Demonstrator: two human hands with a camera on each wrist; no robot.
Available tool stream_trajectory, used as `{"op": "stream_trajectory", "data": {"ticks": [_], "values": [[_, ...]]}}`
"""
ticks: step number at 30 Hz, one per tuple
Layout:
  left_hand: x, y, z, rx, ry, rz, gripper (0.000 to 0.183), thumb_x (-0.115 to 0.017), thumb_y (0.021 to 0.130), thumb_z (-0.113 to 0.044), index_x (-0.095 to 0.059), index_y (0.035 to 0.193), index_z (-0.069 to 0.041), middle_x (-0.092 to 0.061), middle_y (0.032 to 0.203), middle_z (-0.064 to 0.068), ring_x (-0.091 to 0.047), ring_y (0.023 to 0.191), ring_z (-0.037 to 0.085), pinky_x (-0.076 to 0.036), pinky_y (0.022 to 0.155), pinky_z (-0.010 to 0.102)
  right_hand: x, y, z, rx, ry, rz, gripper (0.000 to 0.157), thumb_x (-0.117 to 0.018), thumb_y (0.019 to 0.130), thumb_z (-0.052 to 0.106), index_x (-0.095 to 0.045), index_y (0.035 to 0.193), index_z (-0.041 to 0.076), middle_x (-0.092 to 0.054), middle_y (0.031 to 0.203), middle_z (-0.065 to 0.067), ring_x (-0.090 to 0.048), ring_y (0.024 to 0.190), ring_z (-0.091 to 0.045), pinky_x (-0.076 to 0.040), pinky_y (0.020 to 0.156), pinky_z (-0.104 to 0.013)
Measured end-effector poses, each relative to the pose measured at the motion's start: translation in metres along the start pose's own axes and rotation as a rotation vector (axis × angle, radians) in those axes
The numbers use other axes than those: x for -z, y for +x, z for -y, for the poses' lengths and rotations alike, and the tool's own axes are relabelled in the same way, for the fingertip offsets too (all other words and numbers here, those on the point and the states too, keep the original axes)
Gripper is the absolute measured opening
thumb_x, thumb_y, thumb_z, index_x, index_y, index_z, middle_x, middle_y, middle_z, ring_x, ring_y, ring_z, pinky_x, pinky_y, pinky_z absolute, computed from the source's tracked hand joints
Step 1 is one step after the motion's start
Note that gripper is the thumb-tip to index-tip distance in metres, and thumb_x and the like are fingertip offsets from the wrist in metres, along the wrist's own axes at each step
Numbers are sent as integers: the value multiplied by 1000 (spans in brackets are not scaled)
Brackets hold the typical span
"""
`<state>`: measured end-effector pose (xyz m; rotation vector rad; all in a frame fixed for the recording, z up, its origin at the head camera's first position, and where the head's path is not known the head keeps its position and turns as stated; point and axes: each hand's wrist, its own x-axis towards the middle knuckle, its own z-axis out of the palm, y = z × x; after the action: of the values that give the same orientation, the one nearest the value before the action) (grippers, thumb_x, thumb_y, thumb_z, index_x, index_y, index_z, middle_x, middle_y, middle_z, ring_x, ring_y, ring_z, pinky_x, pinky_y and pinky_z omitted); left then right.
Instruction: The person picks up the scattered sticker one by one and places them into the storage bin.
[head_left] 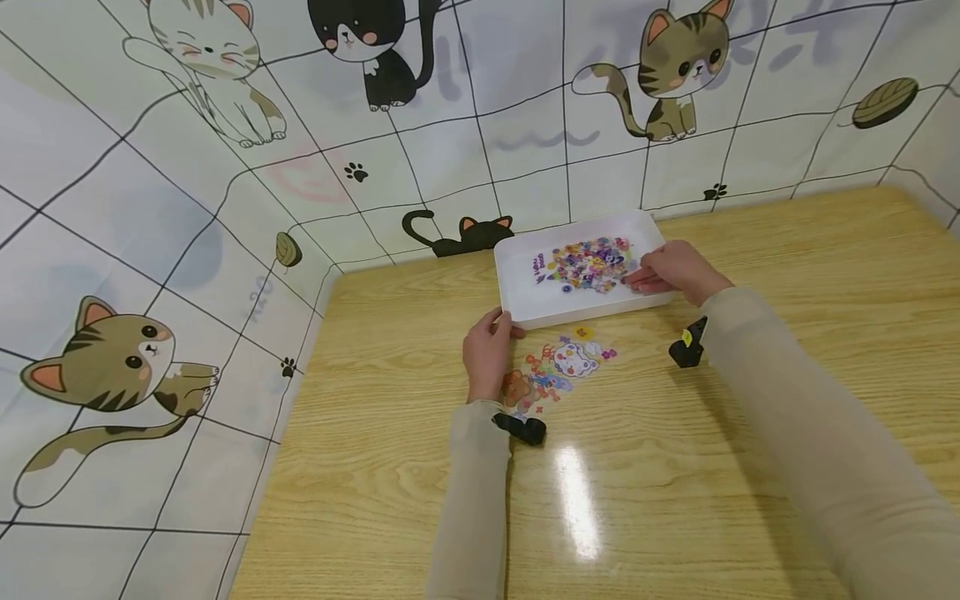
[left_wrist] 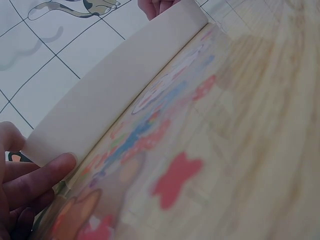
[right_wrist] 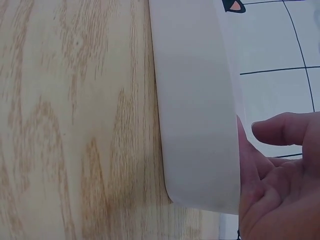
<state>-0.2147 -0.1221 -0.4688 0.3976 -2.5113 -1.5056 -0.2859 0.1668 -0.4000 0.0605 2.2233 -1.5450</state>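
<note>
A white rectangular tray (head_left: 520,292) stands at the back of the table, with a spread of small colourful beads or charms (head_left: 592,262) on its floor. My left hand (head_left: 486,354) holds the tray's front left corner. In the left wrist view, its fingers (left_wrist: 47,175) press the outer wall (left_wrist: 115,90). My right hand (head_left: 681,268) reaches over the right end, straight fingers down inside beside the charms. From the right wrist, the thumb (right_wrist: 282,129) stands apart above the rim, while the tray wall (right_wrist: 200,110) hides the fingertips.
Flat cartoon stickers (head_left: 573,360), bears and small flowers among them, lie on the wooden table (head_left: 405,483) just in front of the tray. Behind and to the left rises a tiled wall covering (head_left: 525,125) printed with cats. Black wrist cameras (head_left: 525,428) sit at both cuffs.
</note>
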Motion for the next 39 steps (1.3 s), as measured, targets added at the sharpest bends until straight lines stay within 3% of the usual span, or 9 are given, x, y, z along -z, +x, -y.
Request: {"op": "stream_trajectory", "data": {"ticks": [10,18,25,32,39], "values": [[-3,1,2,-10,-18,-4,40,-47,88,-43,-60,117,-19,-66,67,-7,-57,90,3,-36,91,32,-1,-1,-1,19,28,-51,46,-34,93,17,-33,129,-13,-61,108,-19,-64,82,-19,-49,75,-30],[-3,2,1,-13,-16,-2,38,-47,88,-42,-60,116,-20,-66,67,-8,-57,87,2,-37,89,31,-2,-2,-3,57,-17,-35,52,-34,96,22,-21,138,-6,-54,116,-22,-58,98,-25,-47,80,-31],[-3,2,3,5,-32,6,39,-47,88,-43,-60,117,-21,-66,67,-8,-57,86,1,-36,90,32,-6,-5,-6,117,-22,-53,45,-35,96,24,-37,131,-4,-54,113,-23,-55,101,-30,-47,81,-34],[-2,0,1,21,-32,6,40,-47,87,-44,-60,117,-21,-66,68,-8,-56,88,1,-35,91,31,-8,-9,-14,197,-28,-97,41,-35,97,25,-42,127,-3,-55,110,-22,-55,99,-32,-45,82,-38],[-2,0,1,14,-33,7,40,-47,87,-44,-60,117,-21,-66,67,-8,-57,86,1,-36,90,31,-9,-14,-15,251,-9,-130,45,-37,95,32,-45,126,0,-56,110,-18,-57,96,-25,-45,83,-37]]}}
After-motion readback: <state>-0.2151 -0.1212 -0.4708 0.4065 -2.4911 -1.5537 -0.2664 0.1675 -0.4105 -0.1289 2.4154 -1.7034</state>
